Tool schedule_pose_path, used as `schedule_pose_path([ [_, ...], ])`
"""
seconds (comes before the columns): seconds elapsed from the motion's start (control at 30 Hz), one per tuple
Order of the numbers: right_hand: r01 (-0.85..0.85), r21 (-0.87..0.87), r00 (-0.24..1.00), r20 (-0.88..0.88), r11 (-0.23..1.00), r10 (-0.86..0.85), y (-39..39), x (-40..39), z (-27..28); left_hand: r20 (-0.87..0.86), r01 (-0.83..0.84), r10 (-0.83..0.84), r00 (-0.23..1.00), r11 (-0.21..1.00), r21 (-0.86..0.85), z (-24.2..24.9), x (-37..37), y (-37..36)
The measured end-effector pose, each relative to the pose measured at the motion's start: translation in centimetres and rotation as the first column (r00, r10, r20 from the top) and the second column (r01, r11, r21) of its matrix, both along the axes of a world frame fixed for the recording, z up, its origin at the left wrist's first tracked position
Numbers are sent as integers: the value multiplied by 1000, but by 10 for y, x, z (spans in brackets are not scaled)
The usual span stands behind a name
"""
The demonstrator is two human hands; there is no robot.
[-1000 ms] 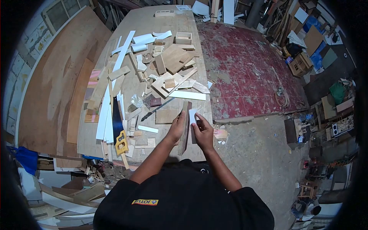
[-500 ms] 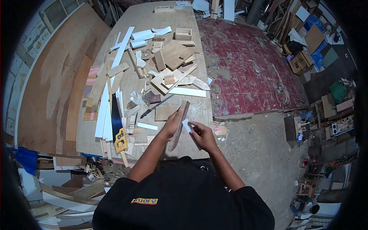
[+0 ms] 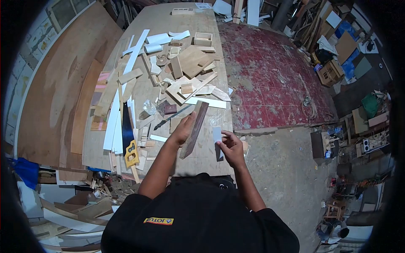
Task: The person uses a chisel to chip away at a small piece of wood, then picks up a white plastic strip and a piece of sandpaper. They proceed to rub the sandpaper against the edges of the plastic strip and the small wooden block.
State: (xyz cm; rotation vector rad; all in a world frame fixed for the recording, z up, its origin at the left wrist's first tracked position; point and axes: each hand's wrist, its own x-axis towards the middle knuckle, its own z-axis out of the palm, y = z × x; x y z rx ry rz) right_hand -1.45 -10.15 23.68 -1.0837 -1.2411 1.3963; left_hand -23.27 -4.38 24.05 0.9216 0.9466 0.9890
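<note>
My left hand [image 3: 182, 131] is wrapped round a wooden strip [image 3: 195, 128], which slants up and away from me over the near end of the workbench. One face of the strip is dark brown; its narrow side is paler. To the right of it, my right hand [image 3: 231, 148] pinches a folded piece of sandpaper [image 3: 217, 134] between thumb and fingers. The sandpaper is pale grey at the top and dark at its lower end. A gap separates it from the wooden strip.
A yellow-handled saw [image 3: 131, 154] lies left on the workbench [image 3: 185, 166]. Beyond my hands are a dark pencil-like rod [image 3: 173, 117], a brown block [image 3: 170, 109], a clear plastic bag [image 3: 149, 107] and piled wood offcuts [image 3: 192, 61]. Long white strips [image 3: 114, 122] run along the left.
The wooden strip has been lifted and turned, showing more of its broad face. My right hand has drawn away to the right with the sandpaper, now apart from the strip.
</note>
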Motion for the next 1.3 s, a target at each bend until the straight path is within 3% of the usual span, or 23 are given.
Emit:
schedule_pose_path([
  [0.1,36,5,999,37,999,-36,3,2,0,77,19,-15,997,999,-46,5,7,-8],
  [0.4,55,-76,995,-74,996,-61,2,-7,-1,-9,22,-22,1000,1000,-3,-7,14,-18],
  [0.53,45,-80,999,1,996,-45,2,-6,-2,0,29,-29,1000,998,-61,-6,13,-21],
  [0.6,7,-245,985,-165,969,-49,0,-7,3,31,-14,19,999,989,-147,-6,15,-22],
  [0.73,-34,-350,982,-185,936,-33,-1,-6,10,102,-29,49,994,982,-188,-15,17,-23],
  [0.8,-54,-303,997,-61,951,37,-2,-4,4,226,-24,82,971,969,-247,-16,19,-24],
  [0.93,28,-126,994,113,992,-14,-7,-8,-8,171,-13,46,984,982,-189,-17,29,-30],
  [1.0,39,306,885,431,951,-175,-11,-13,-10,175,21,5,985,989,-148,-22,38,-33],
  [1.13,-81,343,855,507,936,-111,-26,-31,-16,235,2,56,970,971,-239,-15,42,-33],
  [1.23,-239,402,760,644,884,-88,-34,-29,-18,226,-123,180,957,962,-245,-6,28,-24],
  [1.3,-289,386,756,654,876,-39,-40,-23,-20,310,-133,186,933,974,-183,-12,14,-17],
])
